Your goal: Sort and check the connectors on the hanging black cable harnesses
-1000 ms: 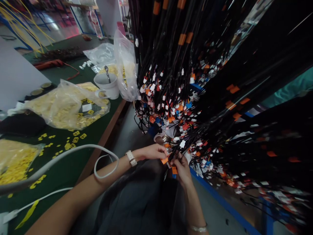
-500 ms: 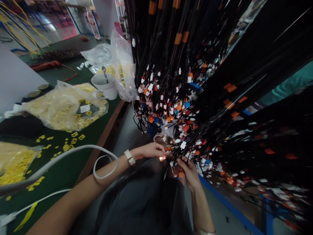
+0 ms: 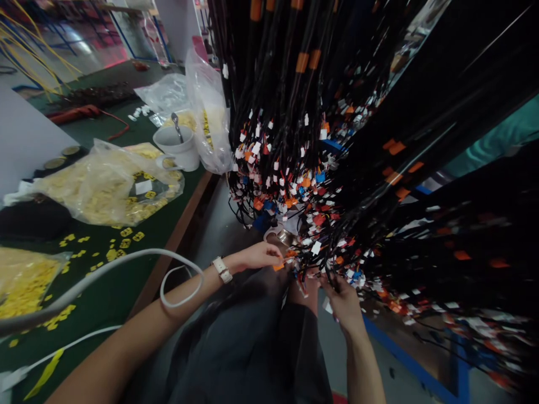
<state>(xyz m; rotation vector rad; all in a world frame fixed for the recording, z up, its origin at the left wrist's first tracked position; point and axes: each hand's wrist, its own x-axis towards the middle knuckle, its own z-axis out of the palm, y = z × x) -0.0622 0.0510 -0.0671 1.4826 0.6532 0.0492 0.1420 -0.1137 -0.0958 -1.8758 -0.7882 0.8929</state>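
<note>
My left hand [image 3: 263, 256], with a white watch on its wrist, pinches an orange connector [image 3: 278, 267] at the lower edge of the hanging wires. My right hand [image 3: 346, 306] is closed on some black wires [image 3: 326, 268] of the same cluster, its fingertips partly hidden among them. Just below its fingers shows a white connector [image 3: 327, 304]. Around both hands dangle many wire ends with white, orange, red and blue connectors [image 3: 316, 247].
On the left, a green-topped table [image 3: 138, 264] carries plastic bags of yellow parts [image 3: 105, 185], a white mug [image 3: 179, 148] with a spoon and loose yellow pieces. A grey cable [image 3: 105, 264] arches over my left forearm. Blue frame bars [image 3: 404, 359] stand at lower right.
My right hand has moved right and slightly down, away from my left hand. My left hand stays nearly in place, still pinching the orange connector.
</note>
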